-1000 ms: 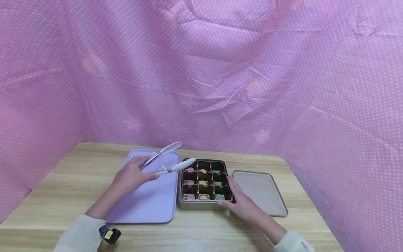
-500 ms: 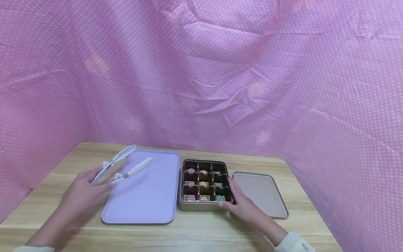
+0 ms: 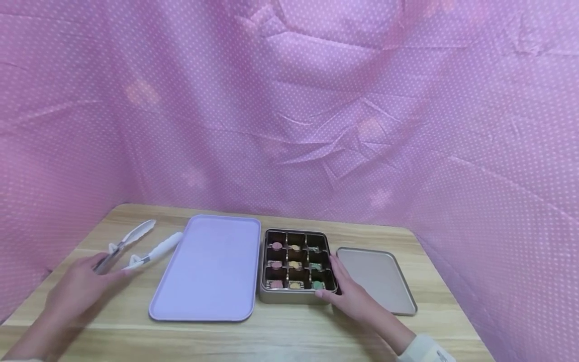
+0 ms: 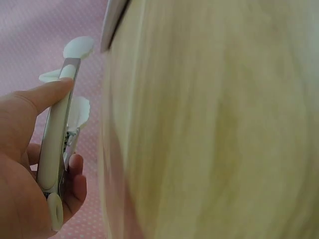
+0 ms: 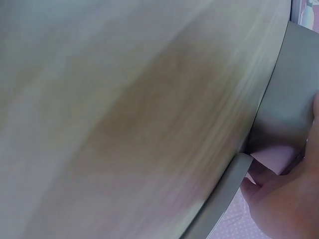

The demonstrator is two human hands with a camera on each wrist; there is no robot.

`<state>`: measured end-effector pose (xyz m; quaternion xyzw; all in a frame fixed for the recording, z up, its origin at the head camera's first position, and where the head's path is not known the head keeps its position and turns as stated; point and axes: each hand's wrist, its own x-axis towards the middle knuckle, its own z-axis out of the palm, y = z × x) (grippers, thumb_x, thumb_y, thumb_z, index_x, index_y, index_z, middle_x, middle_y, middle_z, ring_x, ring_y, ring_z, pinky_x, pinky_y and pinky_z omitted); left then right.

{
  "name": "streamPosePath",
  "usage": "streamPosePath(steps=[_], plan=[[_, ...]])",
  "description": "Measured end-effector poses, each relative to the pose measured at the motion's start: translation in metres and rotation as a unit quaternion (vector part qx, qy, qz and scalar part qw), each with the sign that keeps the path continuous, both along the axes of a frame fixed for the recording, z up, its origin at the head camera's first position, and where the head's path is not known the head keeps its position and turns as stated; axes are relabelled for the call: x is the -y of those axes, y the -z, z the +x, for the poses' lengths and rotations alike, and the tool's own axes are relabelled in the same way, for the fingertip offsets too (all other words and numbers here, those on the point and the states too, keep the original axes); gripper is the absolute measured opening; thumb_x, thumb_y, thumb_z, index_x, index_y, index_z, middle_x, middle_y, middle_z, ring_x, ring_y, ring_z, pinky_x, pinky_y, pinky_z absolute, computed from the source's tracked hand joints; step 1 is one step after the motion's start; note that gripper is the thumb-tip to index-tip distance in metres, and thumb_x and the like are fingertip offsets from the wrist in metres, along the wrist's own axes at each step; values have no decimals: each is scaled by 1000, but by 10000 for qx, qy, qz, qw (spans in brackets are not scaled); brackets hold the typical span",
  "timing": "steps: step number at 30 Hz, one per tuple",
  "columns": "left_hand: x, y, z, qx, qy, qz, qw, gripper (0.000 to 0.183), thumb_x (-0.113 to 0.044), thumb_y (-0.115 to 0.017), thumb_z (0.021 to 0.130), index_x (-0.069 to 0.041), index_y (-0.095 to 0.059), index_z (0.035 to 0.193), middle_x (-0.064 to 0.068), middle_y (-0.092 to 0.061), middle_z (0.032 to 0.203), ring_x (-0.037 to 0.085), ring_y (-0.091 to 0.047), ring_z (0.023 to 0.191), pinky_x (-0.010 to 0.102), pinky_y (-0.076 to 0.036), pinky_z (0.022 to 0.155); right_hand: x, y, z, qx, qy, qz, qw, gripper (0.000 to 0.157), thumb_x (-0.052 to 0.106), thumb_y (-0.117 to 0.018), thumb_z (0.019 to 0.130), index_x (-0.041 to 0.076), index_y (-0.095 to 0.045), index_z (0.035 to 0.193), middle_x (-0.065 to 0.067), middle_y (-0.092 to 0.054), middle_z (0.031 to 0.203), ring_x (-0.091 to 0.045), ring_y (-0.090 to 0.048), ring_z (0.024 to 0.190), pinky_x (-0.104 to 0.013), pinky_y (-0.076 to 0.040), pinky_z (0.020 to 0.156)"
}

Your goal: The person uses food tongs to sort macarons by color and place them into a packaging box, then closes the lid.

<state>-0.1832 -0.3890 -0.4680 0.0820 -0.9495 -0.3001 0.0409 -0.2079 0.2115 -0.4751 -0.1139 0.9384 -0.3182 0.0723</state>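
Over the table's left side, my left hand (image 3: 79, 287) holds white-tipped metal tongs (image 3: 165, 245) by their handles, the two arms spread apart with nothing between them. In the left wrist view the thumb lies along one tong arm (image 4: 56, 132) and fingers curl round the other. My right hand (image 3: 355, 299) grips the near right corner of a gold tin box (image 3: 289, 297), thumb at the front and fingers along the right side. Small pink, yellow and green round pieces (image 3: 318, 285) sit in the tin's dark divided insert, one colour per column.
A lilac tray (image 3: 208, 271) lies left of the tin, bare on top. To the right rests the flat gold lid (image 3: 375, 276), partly behind my right hand. Pink dotted cloth (image 3: 289, 125) hangs round the wooden table (image 3: 271, 337).
My left hand has carried the tongs leftward, from beside the tin across the tray to the table's left side. My right hand stays on the tin.
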Motion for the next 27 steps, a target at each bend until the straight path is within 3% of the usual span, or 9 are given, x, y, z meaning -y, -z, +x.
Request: streamPosePath(steps=[2,7,12,17,21,25,27], plan=[[4,2,-1,41,55,-160,9998,92,-73,-62,85,-8,-46,148,32,-60,125,44,-62,92,48,-45,58,0,1,0,5,7,-8,10000,109,76,-60,82,39,6,160,2,3,171,-44,-29,148,-66,-29,115],[11,5,-4,95,178,-367,9991,86,-72,-61,87,-5,-51,141,35,-60,123,44,-63,89,48,-45,56,0,3,0,15,22,-27,10000,108,77,-60,82,41,6,159,3,3,171,-43,-28,149,-66,-27,116],[14,7,-8,28,226,-468,9986,94,-70,-61,87,2,-45,145,41,-53,128,57,-59,99,59,-47,63,0,0,0,0,21,-13,10000,107,77,-59,82,40,6,160,3,3,171,-43,-28,149,-65,-27,116],[13,11,-7,-138,193,-498,9985,91,-66,-67,86,6,-48,140,43,-56,122,56,-59,94,61,-48,66,0,1,1,-14,27,-36,10000,107,77,-59,83,40,6,159,4,3,171,-43,-28,149,-64,-27,116],[12,11,-7,-19,239,-488,9985,96,-65,-66,87,9,-42,144,46,-50,128,65,-53,102,68,-47,73,0,1,1,-21,43,-55,10000,107,77,-59,83,40,6,160,3,3,171,-42,-26,150,-64,-26,117],[10,9,-6,-27,280,-579,9979,94,-65,-64,89,7,-42,145,47,-49,128,65,-52,102,67,-48,71,0,-1,1,5,54,-58,10000,107,76,-60,83,39,5,160,4,4,171,-40,-22,152,-63,-24,118],[6,7,-4,-282,242,-760,9964,88,-64,-64,90,5,-47,142,44,-53,126,63,-54,100,65,-48,68,0,-2,0,17,43,-42,10000,108,76,-61,82,39,5,160,4,4,171,-41,-22,152,-63,-23,118]])
